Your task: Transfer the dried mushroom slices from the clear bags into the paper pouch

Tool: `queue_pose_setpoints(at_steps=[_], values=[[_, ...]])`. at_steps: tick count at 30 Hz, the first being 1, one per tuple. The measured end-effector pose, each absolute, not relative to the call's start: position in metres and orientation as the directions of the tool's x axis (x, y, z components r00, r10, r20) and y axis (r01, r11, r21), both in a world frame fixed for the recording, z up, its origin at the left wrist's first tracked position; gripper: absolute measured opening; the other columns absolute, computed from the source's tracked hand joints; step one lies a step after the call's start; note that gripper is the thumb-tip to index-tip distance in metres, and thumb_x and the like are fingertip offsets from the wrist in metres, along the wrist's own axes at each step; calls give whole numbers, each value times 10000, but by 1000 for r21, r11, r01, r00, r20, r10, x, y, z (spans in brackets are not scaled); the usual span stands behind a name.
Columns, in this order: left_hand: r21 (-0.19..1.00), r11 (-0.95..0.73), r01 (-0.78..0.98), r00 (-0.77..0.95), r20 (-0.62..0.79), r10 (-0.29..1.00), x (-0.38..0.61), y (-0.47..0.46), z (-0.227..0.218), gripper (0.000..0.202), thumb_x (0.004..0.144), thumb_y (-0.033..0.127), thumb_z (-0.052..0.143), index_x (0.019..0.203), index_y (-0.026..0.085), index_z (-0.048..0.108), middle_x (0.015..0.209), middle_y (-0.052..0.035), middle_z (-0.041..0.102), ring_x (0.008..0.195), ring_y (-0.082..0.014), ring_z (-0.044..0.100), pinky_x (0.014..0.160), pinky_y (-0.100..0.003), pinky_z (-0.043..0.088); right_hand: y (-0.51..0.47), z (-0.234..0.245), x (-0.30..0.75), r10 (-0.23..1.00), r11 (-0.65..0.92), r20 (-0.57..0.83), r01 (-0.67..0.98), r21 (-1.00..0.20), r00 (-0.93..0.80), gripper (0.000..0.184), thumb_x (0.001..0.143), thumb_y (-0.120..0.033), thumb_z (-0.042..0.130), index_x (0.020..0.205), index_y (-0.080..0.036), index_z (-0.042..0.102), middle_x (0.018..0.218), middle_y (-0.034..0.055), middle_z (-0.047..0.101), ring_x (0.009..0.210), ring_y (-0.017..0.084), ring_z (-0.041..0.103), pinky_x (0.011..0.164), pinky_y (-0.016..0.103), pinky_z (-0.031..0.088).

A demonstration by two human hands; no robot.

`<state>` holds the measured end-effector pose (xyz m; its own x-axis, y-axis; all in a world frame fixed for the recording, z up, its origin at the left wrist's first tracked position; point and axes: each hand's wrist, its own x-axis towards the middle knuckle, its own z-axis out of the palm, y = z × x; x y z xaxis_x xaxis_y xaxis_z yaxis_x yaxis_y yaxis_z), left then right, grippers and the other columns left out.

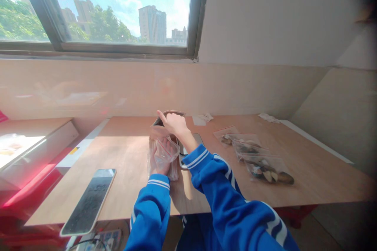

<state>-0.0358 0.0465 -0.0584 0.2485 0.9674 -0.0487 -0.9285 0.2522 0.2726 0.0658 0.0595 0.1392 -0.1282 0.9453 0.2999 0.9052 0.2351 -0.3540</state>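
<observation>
My left hand is closed on a clear plastic zip bag, in front of an open brown box or paper bag. More clear plastic lies beneath this hand on the table. My right hand reaches over the opening of the brown container, thumb stretched out to the left. Its other fingers bend down and are mostly hidden, so whether they hold anything does not show. Under my right forearm sits a flat white device, partly covered by the sleeve.
Several clear zip bags with dark and pale pieces inside lie on the right of the wooden table. A phone rests near the left front edge. Crumpled white paper lies by the wall. A power strip is below the table.
</observation>
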Motion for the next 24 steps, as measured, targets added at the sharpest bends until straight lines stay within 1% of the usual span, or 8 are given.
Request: queue_pose_setpoints(at_steps=[3, 7, 9, 11, 13, 15, 20, 24], values=[[233, 214, -949, 210, -40, 977, -36, 45, -55, 384, 947, 279, 384, 1287, 234, 556, 1142, -72, 688, 1092, -161, 639, 963, -333, 478, 57, 140, 65, 940, 234, 325, 888, -396, -103, 721, 934, -645, 173, 975, -143, 690, 882, 210, 693, 916, 277, 656, 794, 399, 498], [215, 230, -949, 223, -54, 973, -35, 40, -48, 384, 945, 287, 393, 1292, 237, 548, 1088, -56, 706, 1045, -152, 660, 960, -320, 483, 52, 142, 66, 954, 222, 278, 888, -402, -112, 720, 943, -626, 152, 1002, -149, 687, 940, 215, 686, 957, 297, 651, 823, 418, 485], [215, 245, -946, 238, -57, 970, -35, 38, -44, 384, 943, 290, 398, 1292, 239, 550, 1089, -52, 707, 1061, -159, 654, 977, -329, 475, 49, 143, 68, 951, 249, 265, 898, -363, -157, 611, 976, -547, 199, 1138, -168, 650, 1007, 210, 675, 994, 318, 640, 828, 437, 477], [212, 258, -943, 251, -56, 966, -36, 37, -41, 384, 938, 294, 414, 1293, 242, 549, 1091, -49, 707, 1073, -162, 649, 995, -343, 464, 46, 144, 69, 937, 300, 270, 904, -305, -220, 457, 999, -427, 276, 1302, -224, 551, 1074, 188, 663, 1026, 324, 629, 824, 441, 475], [207, 273, -940, 272, -33, 962, -36, 35, -39, 395, 934, 307, 432, 1311, 251, 535, 1112, -47, 703, 1104, -159, 634, 1018, -353, 449, 43, 143, 68, 931, 318, 270, 907, -277, -244, 410, 999, -357, 321, 1367, -276, 483, 1124, 166, 652, 1046, 313, 623, 825, 431, 479], [204, 269, -941, 279, 21, 960, -35, 34, -39, 413, 935, 334, 436, 1331, 250, 520, 1153, -55, 690, 1157, -159, 603, 1045, -354, 427, 42, 143, 66, 942, 269, 281, 915, -300, -184, 404, 999, -381, 320, 1333, -267, 516, 1146, 156, 647, 1059, 290, 618, 841, 410, 483], [214, 231, -949, 265, 147, 953, -34, 30, -42, 431, 977, 336, 325, 1326, 204, 542, 1281, -68, 627, 1291, -186, 490, 1120, -364, 333, 43, 144, 57, 938, 64, 333, 894, -444, 98, 553, 978, -526, 290, 1133, -121, 632, 1118, 192, 653, 1011, 266, 632, 842, 372, 488], [215, 205, -955, 238, 145, 960, -33, 26, -43, 436, 989, 334, 285, 1295, 221, 574, 1303, -49, 617, 1307, -186, 471, 1139, -382, 303, 42, 144, 58, 928, 100, 363, 879, -466, 87, 571, 948, -585, 323, 1089, -150, 665, 1095, 169, 666, 986, 269, 621, 819, 368, 474]])
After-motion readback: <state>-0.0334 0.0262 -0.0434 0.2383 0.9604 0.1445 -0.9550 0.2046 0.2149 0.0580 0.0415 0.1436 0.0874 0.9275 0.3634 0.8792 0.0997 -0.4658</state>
